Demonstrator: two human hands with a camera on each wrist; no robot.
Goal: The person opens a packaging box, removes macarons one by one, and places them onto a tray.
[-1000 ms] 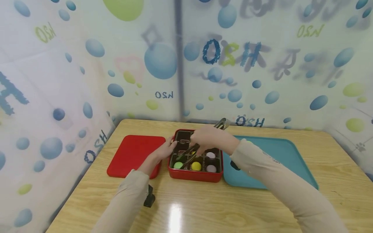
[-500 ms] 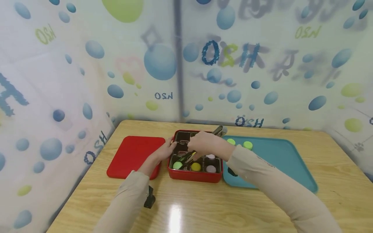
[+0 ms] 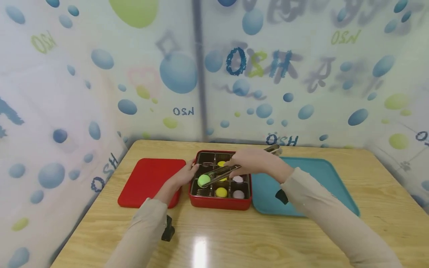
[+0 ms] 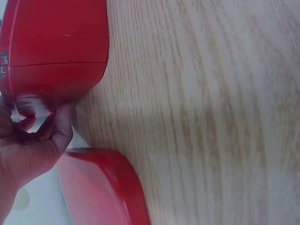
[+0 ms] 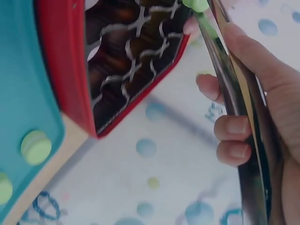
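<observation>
My right hand [image 3: 258, 160] holds metal tongs [image 3: 221, 172], the fingers wrapped round both arms. A green macaron [image 3: 203, 181] is clamped between the tong tips, above the left part of a red box [image 3: 219, 203]. This box has a dark divided insert. Yellow macarons [image 3: 221, 192] sit in its middle column and pale lilac ones [image 3: 238, 194] in the right column. My left hand [image 3: 184, 175] grips the box's left side, thumb at the rim; the left wrist view shows its bent fingers [image 4: 61, 126] against the red wall.
Left of the box lies a red lid [image 3: 147, 182] on the wooden table [image 3: 214, 238]. To the right is a blue tray [image 3: 311, 178], partly behind my right arm; the right wrist view shows green macarons [image 5: 36, 147] on it. A patterned curtain [image 3: 181, 123] stands behind the table.
The tongs have closed on the green macaron and lifted it out of the front left compartment. My right hand has shifted right; my left hand stays on the box.
</observation>
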